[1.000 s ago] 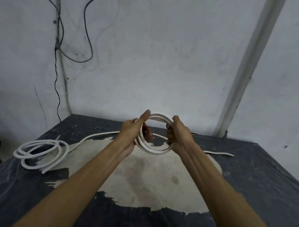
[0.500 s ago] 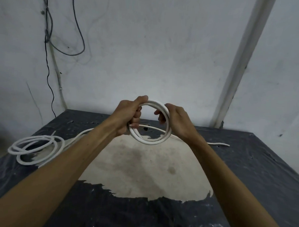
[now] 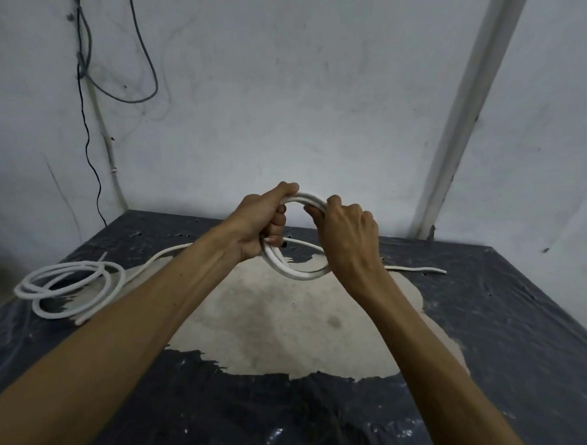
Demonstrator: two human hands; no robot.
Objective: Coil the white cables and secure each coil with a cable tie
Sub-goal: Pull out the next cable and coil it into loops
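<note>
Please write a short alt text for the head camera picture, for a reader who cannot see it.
Two bare hands hold a small coil of white cable above a dark table: the left hand and the right hand each grip one side. A second, looser cable coil lies at the table's left edge.
</note>
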